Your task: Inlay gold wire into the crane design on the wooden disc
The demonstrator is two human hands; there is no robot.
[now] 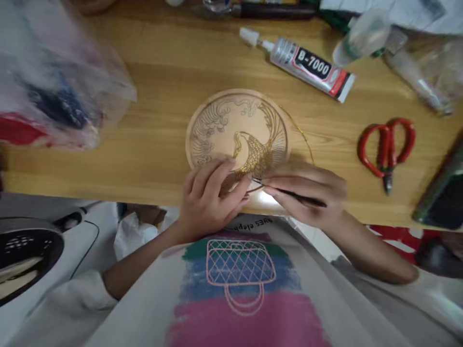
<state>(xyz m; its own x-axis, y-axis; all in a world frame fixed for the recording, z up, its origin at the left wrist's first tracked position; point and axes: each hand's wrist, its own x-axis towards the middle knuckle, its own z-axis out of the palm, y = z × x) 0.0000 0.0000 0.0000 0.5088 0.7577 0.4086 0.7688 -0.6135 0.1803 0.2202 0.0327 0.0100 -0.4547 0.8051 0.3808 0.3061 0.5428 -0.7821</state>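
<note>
A round wooden disc [226,127] lies near the table's front edge, printed with dark wave and fish-like line work. Gold wire [257,152] covers part of the fish's scales and outlines. My left hand [208,197] rests on the disc's lower left edge, its fingers spread and bent a little. In my right hand [311,190] are slim black tweezers [306,197], their tips at the disc's lower edge close to my left fingertips. A loose gold wire strand [302,134] runs from the disc's right side toward my right hand. My fingers hide the disc's lower part.
Beyond the disc lies a B-7000 glue tube [311,65], with a translucent bottle [361,38] at its right. Red-handled cutters [388,144] and a dark phone [443,190] are on the right. A plastic bag [61,82] fills the left. A dark-handled tool [275,10] lies at the back.
</note>
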